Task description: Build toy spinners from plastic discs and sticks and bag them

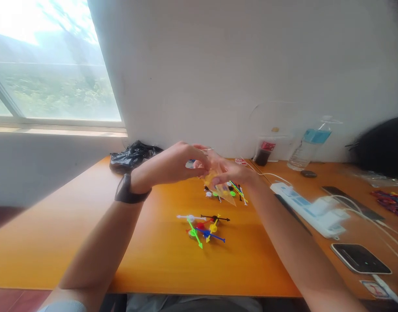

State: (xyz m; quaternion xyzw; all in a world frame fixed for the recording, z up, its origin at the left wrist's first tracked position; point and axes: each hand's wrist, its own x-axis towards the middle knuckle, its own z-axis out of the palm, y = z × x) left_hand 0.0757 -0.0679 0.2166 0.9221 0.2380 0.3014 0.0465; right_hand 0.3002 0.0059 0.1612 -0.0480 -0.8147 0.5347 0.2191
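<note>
Both hands meet over the far middle of the table around a small clear plastic bag (227, 194). My right hand (233, 171) grips the bag, its thumb lying across the plastic. My left hand (179, 162), with a black band at the wrist, has its fingers closed at the bag's upper end; the fingertips are partly hidden. Beneath the bag lies a group of coloured plastic spinner arrows (233, 193), partly covered by the bag and hands. Nearer to me, a second cluster of spinner arrows (206, 233) in white, black, yellow, red, green and blue lies on the table.
A black plastic bag (132, 156) sits at the back left. On the right are a cola bottle (264, 151), a water bottle (305, 149), a white power strip (308, 210) with cables, and a phone (360, 258). The wooden table (147, 264) meets the wall behind.
</note>
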